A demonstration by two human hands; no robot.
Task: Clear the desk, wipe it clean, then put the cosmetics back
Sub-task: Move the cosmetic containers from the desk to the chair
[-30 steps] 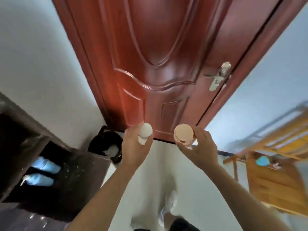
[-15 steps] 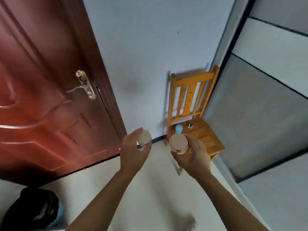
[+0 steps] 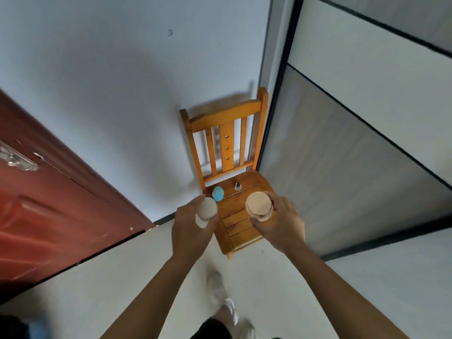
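My left hand [image 3: 189,232] grips a small bottle with a rounded beige cap [image 3: 207,208]. In my right hand [image 3: 281,222] sits a wider jar with a flat peach lid [image 3: 258,204]. Both are held out in front of me, just above the front of a small orange wooden chair [image 3: 241,222]. On the chair's seat stand a blue-capped bottle [image 3: 217,194] at the back left and a tiny dark bottle [image 3: 237,186] near the backrest. The desk is not in view.
The chair stands in a corner between a white wall [image 3: 110,81] and a grey panelled sliding door [image 3: 354,155]. A red-brown door [image 3: 49,204] with a metal handle is at the left. My feet [image 3: 220,297] show on the pale floor.
The view has swung right, from the red door to the chair in the corner. The chair is now closer and centred, with both hands still holding their containers above its seat.
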